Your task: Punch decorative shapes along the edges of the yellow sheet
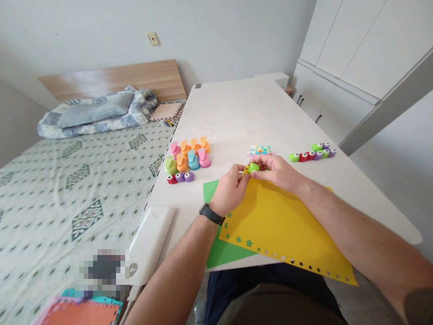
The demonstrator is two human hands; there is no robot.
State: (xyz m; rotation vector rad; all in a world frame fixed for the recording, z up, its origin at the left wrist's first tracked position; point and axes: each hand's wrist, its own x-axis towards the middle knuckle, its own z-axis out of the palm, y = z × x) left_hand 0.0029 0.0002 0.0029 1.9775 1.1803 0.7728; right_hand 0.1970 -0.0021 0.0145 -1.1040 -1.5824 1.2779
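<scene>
A yellow sheet of paper (284, 216) with shaped holes punched along its near and left edges lies over a green sheet (223, 253). My left hand (233, 187) pinches the yellow sheet by its far left corner. In my right hand (275, 170) is a small green craft punch (253, 168), held at that corner of the paper; fingers partly cover it. Whether the paper sits inside the punch's slot I cannot tell. Just beyond my hands lies a small pile of colourful paper cutouts (260, 150).
Several large lever punches (192, 160) stand at the left, with small red and purple punches (180, 177) before them. More small punches (313, 155) line the right. A white device (154, 243) lies at the table's left edge, beside the bed (67, 180).
</scene>
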